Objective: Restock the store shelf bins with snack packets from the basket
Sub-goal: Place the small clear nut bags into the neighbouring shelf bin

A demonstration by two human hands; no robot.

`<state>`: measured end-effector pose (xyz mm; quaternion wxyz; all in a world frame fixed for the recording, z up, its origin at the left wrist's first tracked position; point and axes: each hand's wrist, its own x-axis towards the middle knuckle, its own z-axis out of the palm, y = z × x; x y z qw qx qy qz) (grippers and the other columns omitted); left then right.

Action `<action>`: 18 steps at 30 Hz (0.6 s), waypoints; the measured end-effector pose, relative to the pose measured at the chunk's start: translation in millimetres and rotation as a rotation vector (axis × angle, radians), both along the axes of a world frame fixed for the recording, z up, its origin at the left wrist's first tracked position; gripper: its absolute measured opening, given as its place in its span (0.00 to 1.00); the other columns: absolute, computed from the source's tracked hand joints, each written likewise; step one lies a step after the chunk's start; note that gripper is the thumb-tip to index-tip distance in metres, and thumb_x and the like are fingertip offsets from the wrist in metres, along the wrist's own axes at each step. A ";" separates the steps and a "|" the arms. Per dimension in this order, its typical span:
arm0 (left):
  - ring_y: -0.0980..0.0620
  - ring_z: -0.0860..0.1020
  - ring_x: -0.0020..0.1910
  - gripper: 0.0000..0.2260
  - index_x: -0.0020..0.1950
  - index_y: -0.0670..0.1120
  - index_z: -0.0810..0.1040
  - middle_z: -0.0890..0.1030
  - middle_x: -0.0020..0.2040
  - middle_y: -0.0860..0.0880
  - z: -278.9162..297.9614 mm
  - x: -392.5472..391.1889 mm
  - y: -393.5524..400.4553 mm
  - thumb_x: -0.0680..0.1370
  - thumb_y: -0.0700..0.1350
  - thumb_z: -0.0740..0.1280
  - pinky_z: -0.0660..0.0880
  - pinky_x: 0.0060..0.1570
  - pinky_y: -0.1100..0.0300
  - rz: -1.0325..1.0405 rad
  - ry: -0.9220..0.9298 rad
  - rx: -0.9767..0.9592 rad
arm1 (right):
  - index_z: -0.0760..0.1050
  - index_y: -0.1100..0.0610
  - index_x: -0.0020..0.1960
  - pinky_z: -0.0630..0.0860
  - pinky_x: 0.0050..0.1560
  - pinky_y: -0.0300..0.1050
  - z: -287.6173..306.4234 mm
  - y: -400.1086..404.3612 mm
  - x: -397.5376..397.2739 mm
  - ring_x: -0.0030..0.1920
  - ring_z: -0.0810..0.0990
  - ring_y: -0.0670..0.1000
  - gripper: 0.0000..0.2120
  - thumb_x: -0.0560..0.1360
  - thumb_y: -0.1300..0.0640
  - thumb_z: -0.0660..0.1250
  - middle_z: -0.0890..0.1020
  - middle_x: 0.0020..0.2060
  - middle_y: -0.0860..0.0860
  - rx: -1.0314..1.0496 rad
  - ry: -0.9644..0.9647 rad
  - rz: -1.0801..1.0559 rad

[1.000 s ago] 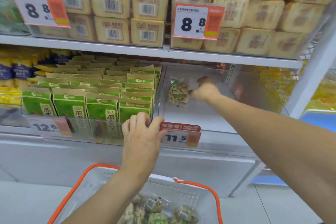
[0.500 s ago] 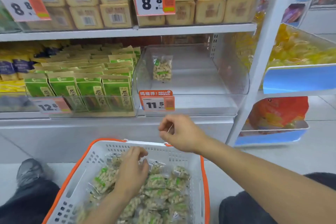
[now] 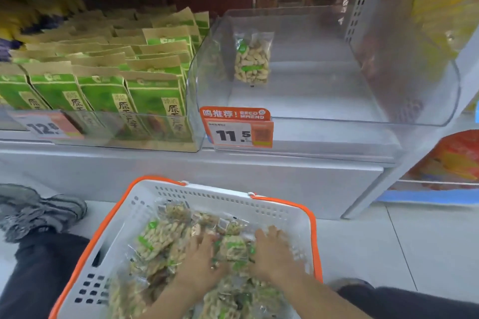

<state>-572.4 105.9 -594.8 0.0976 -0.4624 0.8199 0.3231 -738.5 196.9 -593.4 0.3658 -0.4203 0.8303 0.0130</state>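
Note:
A white basket with an orange rim stands on the floor in front of the shelf, filled with several clear snack packets of pale pieces with green labels. Both my hands are down in it. My left hand and my right hand lie on the pile with fingers stretched forward, flanking one packet. The clear shelf bin above the 11.5 price tag holds a single snack packet standing near its back left.
The bin to the left is packed with green-and-tan boxes behind a 12.8 tag. My shoe and dark trouser leg sit left of the basket. A white shelf upright and colourful bags are on the right.
My right hand has come down from the basket's far rim into the basket beside my left hand. The view has dropped and moved closer to the basket and bin.

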 end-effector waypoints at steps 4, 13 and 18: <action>0.41 0.65 0.73 0.41 0.78 0.53 0.55 0.56 0.75 0.43 -28.0 -8.8 -1.4 0.72 0.69 0.66 0.66 0.70 0.50 0.070 -0.136 0.145 | 0.58 0.53 0.75 0.71 0.66 0.54 -26.1 -7.1 0.5 0.73 0.61 0.61 0.34 0.73 0.60 0.69 0.61 0.72 0.59 0.017 0.145 0.044; 0.49 0.71 0.58 0.26 0.73 0.50 0.68 0.59 0.67 0.45 -34.3 -27.1 8.9 0.77 0.51 0.71 0.70 0.67 0.56 0.213 -0.149 0.151 | 0.66 0.58 0.72 0.68 0.70 0.58 -35.6 -9.1 -10.7 0.70 0.70 0.63 0.21 0.80 0.66 0.56 0.71 0.70 0.61 0.054 0.275 0.117; 0.51 0.70 0.55 0.17 0.63 0.46 0.79 0.65 0.65 0.47 -32.1 -20.6 21.1 0.76 0.49 0.72 0.67 0.69 0.55 0.317 -0.018 0.129 | 0.68 0.57 0.66 0.75 0.55 0.50 -14.7 -9.6 -10.7 0.58 0.79 0.59 0.18 0.77 0.69 0.58 0.79 0.58 0.57 -0.073 0.154 0.021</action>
